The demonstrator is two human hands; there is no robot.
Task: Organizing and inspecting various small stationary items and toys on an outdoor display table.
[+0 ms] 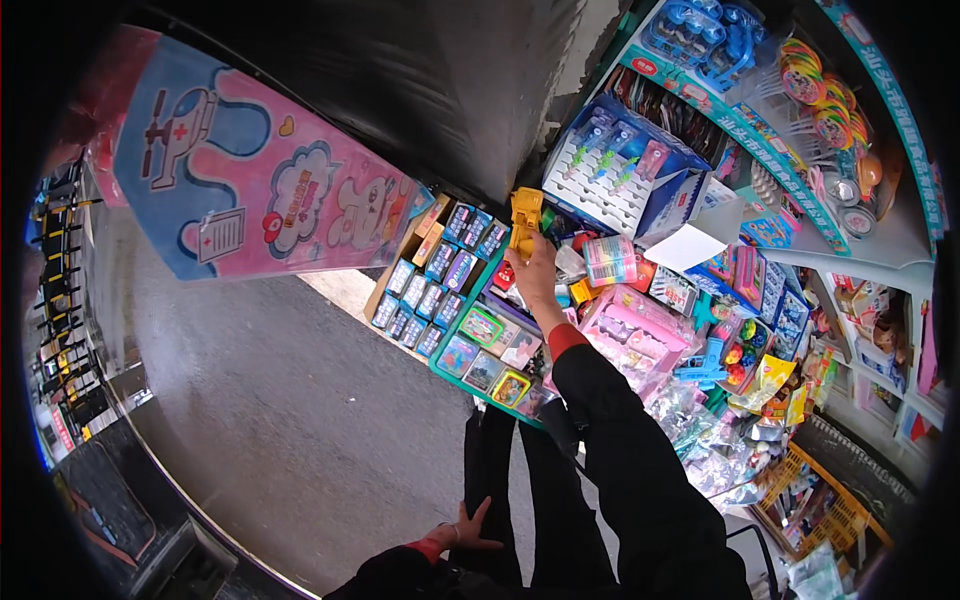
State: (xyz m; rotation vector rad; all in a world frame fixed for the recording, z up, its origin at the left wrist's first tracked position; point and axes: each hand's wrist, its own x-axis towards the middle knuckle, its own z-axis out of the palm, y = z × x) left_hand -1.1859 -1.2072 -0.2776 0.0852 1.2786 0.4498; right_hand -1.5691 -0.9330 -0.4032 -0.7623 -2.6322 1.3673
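My right hand (535, 281) reaches forward over the toy display and grips the near end of a yellow plastic toy vehicle (526, 210). Part of the toy is covered by my fingers. Beside it, packs of small blue boxes (429, 304) fill a cardboard carton. Below my wrist, a green-rimmed tray (441, 366) holds flat card-like items and small framed pieces. A striped pastel tub (609, 259) lies just right of my hand. My left hand (474, 528) hangs low by my leg, fingers spread, holding nothing.
A pink and blue illustrated bag (277, 180) juts in at the left. An open blue-and-white display box (607, 172) stands behind my right hand. Pink packaged toys (637, 330), a blue toy gun (703, 366) and a yellow crate (832, 502) crowd the right, beneath shelves (817, 225).
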